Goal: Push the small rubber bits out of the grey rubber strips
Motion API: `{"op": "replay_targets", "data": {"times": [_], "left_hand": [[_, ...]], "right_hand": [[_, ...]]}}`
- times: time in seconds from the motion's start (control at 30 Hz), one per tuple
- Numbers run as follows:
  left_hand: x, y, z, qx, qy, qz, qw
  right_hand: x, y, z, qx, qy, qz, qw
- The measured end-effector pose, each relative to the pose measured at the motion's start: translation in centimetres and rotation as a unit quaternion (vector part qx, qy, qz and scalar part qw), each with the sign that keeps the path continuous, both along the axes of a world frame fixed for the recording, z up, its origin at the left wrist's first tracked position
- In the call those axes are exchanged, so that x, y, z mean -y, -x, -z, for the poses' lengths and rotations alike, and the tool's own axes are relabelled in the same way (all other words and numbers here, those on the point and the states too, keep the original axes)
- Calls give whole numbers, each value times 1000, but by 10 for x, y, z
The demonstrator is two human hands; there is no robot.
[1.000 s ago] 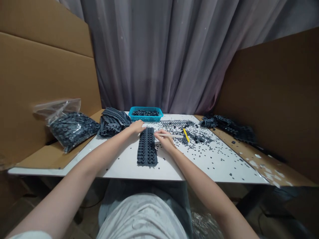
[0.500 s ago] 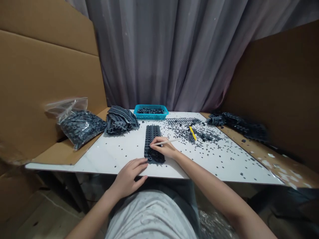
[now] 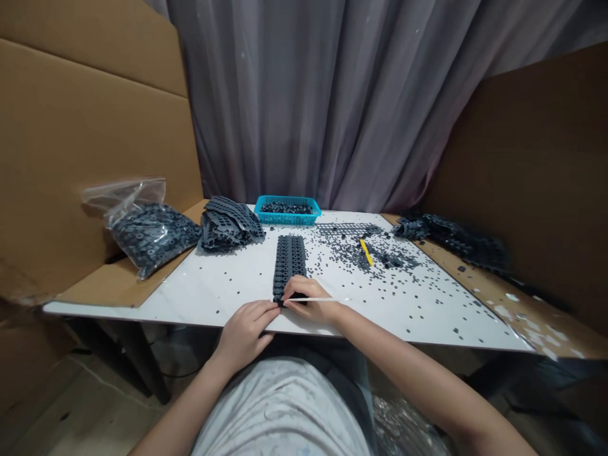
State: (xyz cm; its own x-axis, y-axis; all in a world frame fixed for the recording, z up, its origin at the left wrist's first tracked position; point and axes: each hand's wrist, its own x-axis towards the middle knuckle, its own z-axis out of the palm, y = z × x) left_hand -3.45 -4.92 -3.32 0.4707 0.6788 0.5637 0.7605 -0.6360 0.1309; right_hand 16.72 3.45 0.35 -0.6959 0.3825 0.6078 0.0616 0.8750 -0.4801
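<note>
A long black rubber strip (image 3: 289, 261) with rows of round studs lies lengthwise on the white table (image 3: 228, 285). My right hand (image 3: 311, 303) rests on the strip's near end, pinched shut on a thin white stick (image 3: 327, 299) that points right. My left hand (image 3: 247, 328) sits at the table's front edge just left of the strip's near end, fingers curled together, touching the edge; nothing is visible in it.
A blue basket (image 3: 287, 211) of black bits stands at the back. A pile of black strips (image 3: 228, 226) and a clear bag of black parts (image 3: 145, 229) lie at left. Loose black bits and a yellow tool (image 3: 366, 251) lie at right, more strips (image 3: 451, 237) beyond. Cardboard walls flank both sides.
My left hand came back from the strip's far end to the table's front edge. My right hand slid down the strip to its near end with the stick.
</note>
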Motion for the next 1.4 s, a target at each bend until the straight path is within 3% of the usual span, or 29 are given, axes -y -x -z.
{"op": "replay_targets", "data": {"times": [0.4,0.7,0.8,0.9,1.0,1.13,1.4], "left_hand": [[0,-3,-1,27,15,-21,999],[-1,-4,-1,40,10,-22,999],[0,-5,-3,44,15,-20,999],[0,-5,-4,48,24,-15,998],[0,-5,-4,50,25,-12,998],[0,-5,-2,43,25,-12,999],[1,-5,-1,46,25,-17,999]], "right_hand": [[2,-3,0,9,-6,-2,1000],[-10,0,7,109,-157,4,982],[-13,2,10,112,-173,20,978],[-15,1,10,63,-139,71,986],[-13,-2,7,18,-36,112,993],[-7,-5,5,3,78,71,994],[-6,-4,7,22,96,38,994]]}}
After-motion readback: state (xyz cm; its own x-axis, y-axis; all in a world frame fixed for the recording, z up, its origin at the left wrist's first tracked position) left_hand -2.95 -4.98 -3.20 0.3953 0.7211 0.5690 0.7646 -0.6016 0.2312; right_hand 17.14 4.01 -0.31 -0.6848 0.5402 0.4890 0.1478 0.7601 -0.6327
